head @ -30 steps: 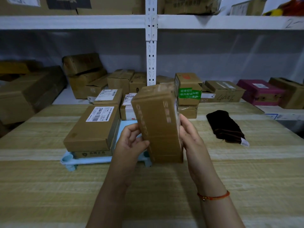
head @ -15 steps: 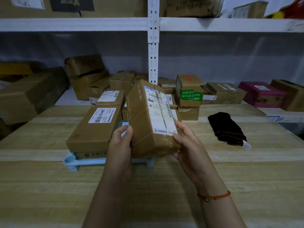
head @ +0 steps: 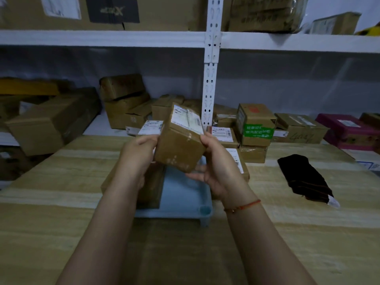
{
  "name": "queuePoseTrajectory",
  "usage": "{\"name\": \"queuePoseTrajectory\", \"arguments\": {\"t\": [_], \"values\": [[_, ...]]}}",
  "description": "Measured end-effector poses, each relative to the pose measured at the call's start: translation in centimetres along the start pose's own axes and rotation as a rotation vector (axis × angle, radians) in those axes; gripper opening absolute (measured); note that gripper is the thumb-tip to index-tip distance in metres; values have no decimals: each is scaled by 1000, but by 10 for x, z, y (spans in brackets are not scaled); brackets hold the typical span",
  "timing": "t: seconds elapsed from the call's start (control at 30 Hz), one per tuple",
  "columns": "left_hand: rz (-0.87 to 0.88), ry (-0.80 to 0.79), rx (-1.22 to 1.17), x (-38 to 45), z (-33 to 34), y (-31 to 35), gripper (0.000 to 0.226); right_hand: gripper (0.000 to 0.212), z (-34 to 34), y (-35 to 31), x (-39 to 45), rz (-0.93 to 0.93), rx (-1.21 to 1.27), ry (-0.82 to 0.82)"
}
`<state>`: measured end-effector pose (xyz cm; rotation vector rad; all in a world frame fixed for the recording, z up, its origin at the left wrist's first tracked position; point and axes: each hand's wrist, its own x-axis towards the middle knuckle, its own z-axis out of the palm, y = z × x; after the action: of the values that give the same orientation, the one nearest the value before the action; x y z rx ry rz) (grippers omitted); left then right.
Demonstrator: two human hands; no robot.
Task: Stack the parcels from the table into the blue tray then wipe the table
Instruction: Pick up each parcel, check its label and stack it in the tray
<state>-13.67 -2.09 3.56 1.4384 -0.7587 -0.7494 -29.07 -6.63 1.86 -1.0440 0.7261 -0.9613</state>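
The left hand (head: 138, 156) grips the left side of a brown cardboard parcel (head: 181, 141), its fingers curled over the near upper edge, while the right hand (head: 218, 163) holds the parcel's right side, thumb on the top corner and fingers wrapped beneath the lower end. The parcel is lifted in the air and tilted, its white shipping label (head: 187, 119) facing up and away, above the blue tray (head: 185, 194). The tray sits on the pale wooden table (head: 61, 182), its near right corner bare and showing a round moulded leg socket. Inside the tray, on its left half, lies another cardboard box (head: 152, 185), largely hidden behind the left forearm. A labelled box (head: 236, 161) lies just right of the tray, partly hidden by the right hand. Behind it, near the far edge of the table, stands a box with a green sticker (head: 256, 125) stacked on a lower carton. A dark folded cloth (head: 304, 177) lies on the table well to the right of the tray. A red cord bracelet (head: 243, 206) circles the right wrist. Behind the table, white metal shelving (head: 211, 79) carries many more cartons, and a pink box (head: 347, 128) sits at the far right.
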Motion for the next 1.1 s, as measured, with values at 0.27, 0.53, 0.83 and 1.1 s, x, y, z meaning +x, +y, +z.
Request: {"name": "queuePoseTrajectory", "arguments": {"t": [0.27,0.53,0.83,1.1], "values": [[8,82,183,77,-17,21,38,39,64,-14,101,-30,-241,95],[-105,-76,36,124,-24,24,40,89,90,7,180,-48,-450,77],[-120,4,111,144,-13,14,31,70,92,14,186,-32,-524,62],[-20,228,270,141,-1,22,55,59,68,-7,168,44,-541,102]]}}
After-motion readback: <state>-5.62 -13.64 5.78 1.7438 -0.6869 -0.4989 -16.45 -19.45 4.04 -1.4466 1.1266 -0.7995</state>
